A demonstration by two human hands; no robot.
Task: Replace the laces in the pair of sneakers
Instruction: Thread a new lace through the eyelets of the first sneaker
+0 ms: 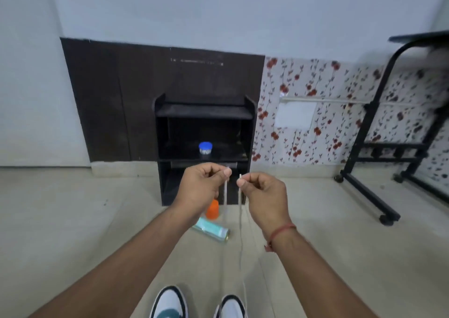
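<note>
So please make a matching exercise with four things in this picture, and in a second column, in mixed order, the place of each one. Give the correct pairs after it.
Things:
1. jar with blue lid
2. orange cup
3. white lace
4. sneakers

Places:
A. at the bottom edge, on the floor
B. on a shelf of the black rack
C. held up, one end pinched in the left hand, the other in the right hand
D. on the floor in front of the rack, next to a lying bottle

Pairs: 1-B, 2-D, 3-C, 4-A
</note>
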